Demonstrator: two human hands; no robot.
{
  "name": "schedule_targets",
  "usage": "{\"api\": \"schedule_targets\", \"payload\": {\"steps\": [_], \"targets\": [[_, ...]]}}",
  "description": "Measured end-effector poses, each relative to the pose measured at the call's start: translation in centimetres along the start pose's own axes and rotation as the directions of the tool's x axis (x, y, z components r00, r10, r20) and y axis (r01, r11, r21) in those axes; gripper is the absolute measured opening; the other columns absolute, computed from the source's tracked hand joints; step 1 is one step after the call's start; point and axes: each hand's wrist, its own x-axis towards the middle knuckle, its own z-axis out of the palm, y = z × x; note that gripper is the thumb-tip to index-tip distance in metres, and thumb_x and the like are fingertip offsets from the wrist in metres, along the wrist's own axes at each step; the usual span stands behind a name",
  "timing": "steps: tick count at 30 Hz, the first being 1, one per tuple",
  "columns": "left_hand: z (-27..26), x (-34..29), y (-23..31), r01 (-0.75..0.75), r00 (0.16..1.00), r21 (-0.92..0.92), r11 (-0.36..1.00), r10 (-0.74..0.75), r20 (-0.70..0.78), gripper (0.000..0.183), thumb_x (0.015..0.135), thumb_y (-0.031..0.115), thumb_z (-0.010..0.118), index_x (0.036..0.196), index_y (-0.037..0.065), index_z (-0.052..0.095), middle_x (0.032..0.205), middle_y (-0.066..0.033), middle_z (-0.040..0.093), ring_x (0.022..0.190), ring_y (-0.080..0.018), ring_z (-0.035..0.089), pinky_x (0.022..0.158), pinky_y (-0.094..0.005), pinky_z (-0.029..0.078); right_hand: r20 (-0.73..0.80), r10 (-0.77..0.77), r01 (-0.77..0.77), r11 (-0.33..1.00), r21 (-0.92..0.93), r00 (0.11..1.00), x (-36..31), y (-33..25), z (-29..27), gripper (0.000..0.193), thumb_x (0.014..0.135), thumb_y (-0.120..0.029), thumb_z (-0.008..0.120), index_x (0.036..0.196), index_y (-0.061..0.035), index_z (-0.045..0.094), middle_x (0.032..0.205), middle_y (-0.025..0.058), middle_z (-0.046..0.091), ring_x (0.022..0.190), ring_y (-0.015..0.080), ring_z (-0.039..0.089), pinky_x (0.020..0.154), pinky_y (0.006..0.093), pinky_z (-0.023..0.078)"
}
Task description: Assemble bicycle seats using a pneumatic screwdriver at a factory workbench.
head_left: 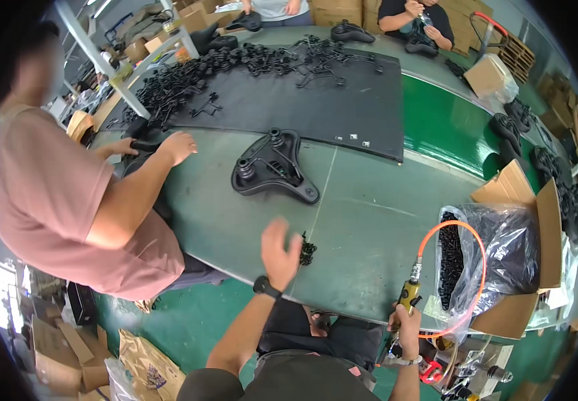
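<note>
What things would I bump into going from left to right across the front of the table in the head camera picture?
Person in the pink shirt → left hand → small black parts → yellow air tool in the right hand → bag of black parts → cardboard box.

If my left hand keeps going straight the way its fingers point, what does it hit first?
Probably the black three-lobed plastic part on the green table. The left hand points up-table toward it; the small black piece lies just right of that line. Depth is uncertain.

A green floor [195, 321] lies under the grey-green worktable [362, 227]; cardboard boxes [342, 10] are stacked along the far side.
</note>
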Motion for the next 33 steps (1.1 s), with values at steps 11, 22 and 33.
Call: {"api": "schedule_targets", "payload": {"steps": [11,22,33], "targets": [[0.9,14.1,-10.3,0.709,0.558,-0.659,0.252,-0.772,0.305,0.073,0.08,0.019,0.058,0.146,0.012,0.028,0.119,-0.0142,0.054,0.088,-0.0259,0.063,0.067,-0.035,0.058,-0.005,-0.055,0.055,0.999,-0.001,0.999,-0.8,0.2,0.8,0.032,0.088,-0.029,0.062,0.091,0.0027,0.058,0.057,0.0073,0.056,0.045,0.0146,0.053,0.044,0.0266,0.043],[-0.2,-1.6,7.6,0.856,0.516,-0.454,0.246,-0.384,0.765,0.069,0.082,0.009,0.052,0.147,0.008,0.027,0.11,-0.0106,0.058,0.08,-0.0177,0.061,0.062,-0.0319,0.055,0.079,-0.457,0.347,0.766,0.54,0.886,-6.1,-3.5,-0.3,0.066,0.08,-0.052,0.066,0.106,0.0052,0.046,0.066,0.0124,0.054,0.053,0.0202,0.054,0.048,0.0295,0.045],[-2.7,-6.1,9.8,0.283,0.829,-0.243,0.928,-0.11,0.548,0.062,0.084,0.022,0.063,0.135,-0.002,0.039,0.139,-0.0208,0.039,0.12,-0.0429,0.047,0.101,-0.0457,0.039,0.162,-0.853,0.665,0.493,0.561,0.496,-6.3,-10.7,2.5,0.081,0.075,-0.07,0.063,0.107,0.0043,0.051,0.065,0.0106,0.059,0.05,0.0219,0.057,0.045,0.0318,0.05]]}}
